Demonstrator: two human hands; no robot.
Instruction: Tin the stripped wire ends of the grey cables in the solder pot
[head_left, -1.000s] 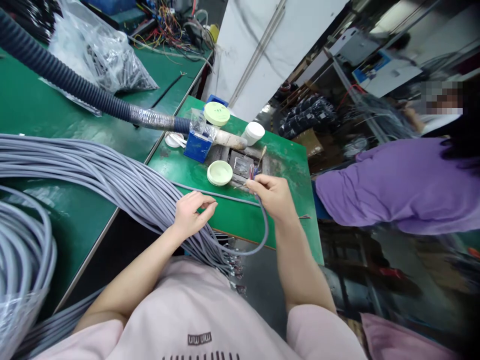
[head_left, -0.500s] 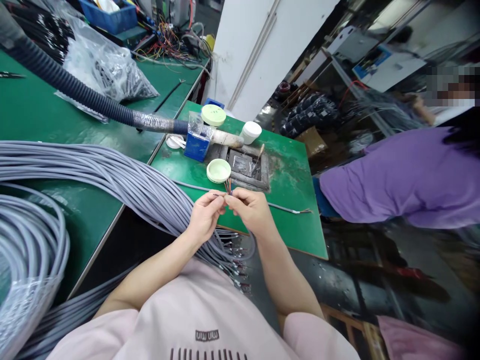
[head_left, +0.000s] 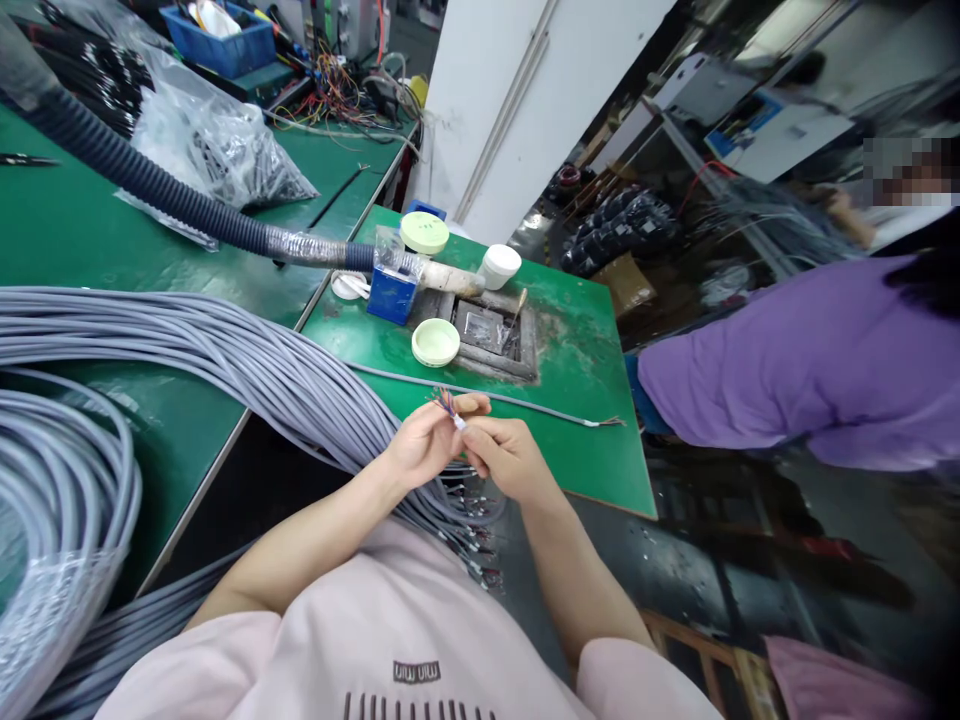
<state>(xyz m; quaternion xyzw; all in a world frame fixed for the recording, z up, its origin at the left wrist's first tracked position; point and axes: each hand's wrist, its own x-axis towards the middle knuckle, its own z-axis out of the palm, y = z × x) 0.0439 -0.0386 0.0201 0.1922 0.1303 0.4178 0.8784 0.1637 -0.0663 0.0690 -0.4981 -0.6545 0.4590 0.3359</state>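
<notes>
1. Cable end (head_left: 459,423), with a white collar and a spray of thin coloured wires (head_left: 443,401), is held up in front of the person's chest, over the near edge of the green worktop (head_left: 592,365).

2. The right hand (head_left: 504,455) is closed, thumb and fingers pinching the cable at or just below the collar. The left hand (head_left: 431,440) is loosely open, its fingers reaching out behind the wires; whether it touches any strand cannot be told.

3. The step in hand looks like tending the loose wires: spreading, straightening or checking them (the strands fan out unevenly, and their tips are too small to read).

4. A second grey cable (head_left: 525,405) lies across the worktop beyond the hands, its stripped end towards the right edge. On the left rests a thick bundle of grey cables (head_left: 262,355), many of whose ends hang below the worktop.

5. Past the hands are a pale green dish (head_left: 436,343) and, just beside it, a dark-rimmed square recess (head_left: 487,330) with a stick leaning in it; the hose (head_left: 225,221) ends close by.

6. Further work on the wires would seem to call for a steady right-hand pinch and light left fingertips, since a stray strand could easily bend aside.
</notes>
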